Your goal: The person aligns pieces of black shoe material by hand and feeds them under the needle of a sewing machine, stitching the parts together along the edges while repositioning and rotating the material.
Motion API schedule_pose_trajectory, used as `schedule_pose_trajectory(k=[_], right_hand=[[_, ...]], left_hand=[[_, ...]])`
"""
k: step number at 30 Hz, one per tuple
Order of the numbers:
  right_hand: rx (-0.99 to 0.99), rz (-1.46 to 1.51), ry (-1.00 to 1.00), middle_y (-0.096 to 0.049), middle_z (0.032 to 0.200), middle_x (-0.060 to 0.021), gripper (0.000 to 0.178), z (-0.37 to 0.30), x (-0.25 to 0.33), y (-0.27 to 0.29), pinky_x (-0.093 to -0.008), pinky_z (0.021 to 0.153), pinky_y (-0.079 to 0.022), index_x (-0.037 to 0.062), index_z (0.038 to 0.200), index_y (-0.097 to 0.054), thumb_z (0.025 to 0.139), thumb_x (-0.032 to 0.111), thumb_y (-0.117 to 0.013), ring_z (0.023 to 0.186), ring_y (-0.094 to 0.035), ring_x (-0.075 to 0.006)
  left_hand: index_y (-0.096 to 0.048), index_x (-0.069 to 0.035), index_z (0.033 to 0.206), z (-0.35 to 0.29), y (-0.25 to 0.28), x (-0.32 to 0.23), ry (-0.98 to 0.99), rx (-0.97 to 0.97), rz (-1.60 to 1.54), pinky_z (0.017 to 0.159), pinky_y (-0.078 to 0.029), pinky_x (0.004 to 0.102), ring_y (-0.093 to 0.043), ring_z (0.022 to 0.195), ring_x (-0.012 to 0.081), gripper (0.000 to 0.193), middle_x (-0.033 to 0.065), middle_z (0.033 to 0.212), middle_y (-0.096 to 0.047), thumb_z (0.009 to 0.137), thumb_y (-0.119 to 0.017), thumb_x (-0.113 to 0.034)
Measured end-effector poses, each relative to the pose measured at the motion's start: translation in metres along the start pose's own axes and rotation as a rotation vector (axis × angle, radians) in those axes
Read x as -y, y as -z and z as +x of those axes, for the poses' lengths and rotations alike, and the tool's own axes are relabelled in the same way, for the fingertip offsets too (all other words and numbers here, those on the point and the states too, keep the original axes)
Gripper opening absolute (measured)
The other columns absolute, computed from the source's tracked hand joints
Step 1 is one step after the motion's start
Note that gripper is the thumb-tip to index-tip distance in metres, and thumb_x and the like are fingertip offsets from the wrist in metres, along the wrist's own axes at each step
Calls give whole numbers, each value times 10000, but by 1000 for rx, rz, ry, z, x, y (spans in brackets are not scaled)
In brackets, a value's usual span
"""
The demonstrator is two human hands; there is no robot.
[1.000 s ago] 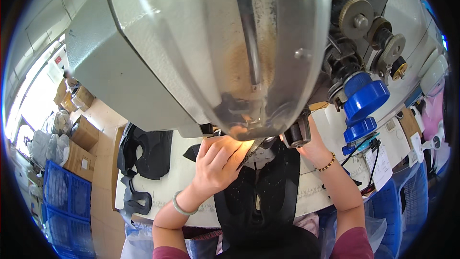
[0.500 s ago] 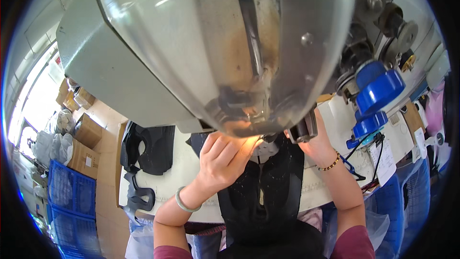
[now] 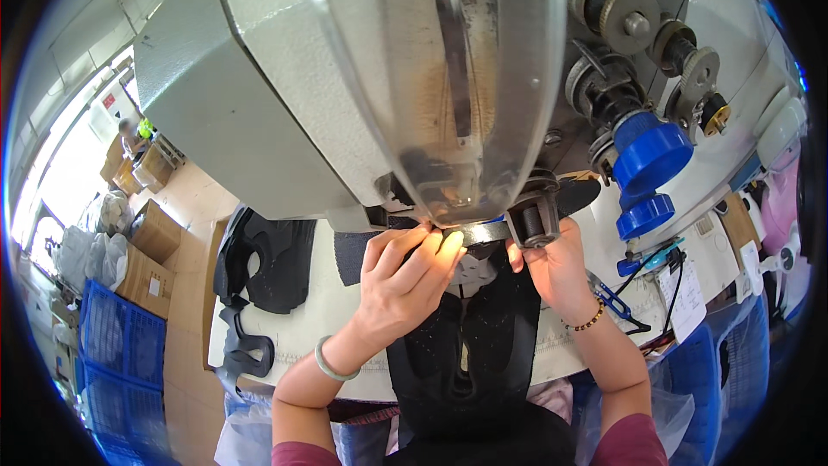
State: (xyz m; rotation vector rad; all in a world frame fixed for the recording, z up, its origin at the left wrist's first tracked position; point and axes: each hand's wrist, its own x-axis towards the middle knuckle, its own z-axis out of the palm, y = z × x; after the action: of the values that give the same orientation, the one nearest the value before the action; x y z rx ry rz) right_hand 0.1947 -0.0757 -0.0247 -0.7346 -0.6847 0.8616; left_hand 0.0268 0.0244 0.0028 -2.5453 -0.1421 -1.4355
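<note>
A grey sewing machine head (image 3: 285, 103) with a clear, curved guard (image 3: 483, 86) fills the upper middle. Under it, at the lit needle area, my left hand (image 3: 405, 285) is closed, thumb and fingertips pinched together; what lies between them is too small to make out. My right hand (image 3: 556, 272) is curled beside the metal roller part (image 3: 533, 220), which hides some of its fingers. Between my hands, a long black piece of sheet material (image 3: 504, 336) with a slit down its middle runs from the needle toward my body. Dark textured material (image 3: 349, 255) shows beside my left fingertips.
Black cut pieces (image 3: 280, 263) lie on the white table (image 3: 345, 315) at the left. Blue knobs (image 3: 651, 151) stick out from the machine's right. Blue-handled snips (image 3: 614, 298) and a paper sheet (image 3: 681, 298) lie at the right. Blue crates (image 3: 121, 336) stand left on the floor.
The view has shifted, so the machine sits higher and its knobs farther left. My right hand shows more fully beside the roller part. My left hand stays pinched at the needle.
</note>
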Motion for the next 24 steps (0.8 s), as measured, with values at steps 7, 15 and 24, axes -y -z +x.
schedule_pose_trajectory(k=[7,15,24], right_hand=[[12,48,37,-601,733,-165,174,-8,-1,-2,-299,459,-440,-68,904,-587,856,69,-492,549,-568,-218],[14,27,63,-607,780,-191,160,-19,-5,-4,-324,453,-468,-100,886,-573,814,-3,-469,527,-584,-250],[46,-288,-33,-627,714,-154,185,-48,-6,-18,-362,756,-506,-54,839,-581,911,82,-479,656,-633,-237]], left_hand=[[-658,-78,934,-4,0,1,-29,11,72,788,-434,326,-578,871,185,306,14,910,-560,630,-690,-71],[-657,-109,941,-12,-6,8,-37,26,84,780,-452,347,-575,892,213,343,35,941,-558,600,-659,-65],[-601,-111,868,-24,-28,30,-56,-145,-78,608,-477,330,-603,781,228,225,83,1009,-590,674,-716,-120]])
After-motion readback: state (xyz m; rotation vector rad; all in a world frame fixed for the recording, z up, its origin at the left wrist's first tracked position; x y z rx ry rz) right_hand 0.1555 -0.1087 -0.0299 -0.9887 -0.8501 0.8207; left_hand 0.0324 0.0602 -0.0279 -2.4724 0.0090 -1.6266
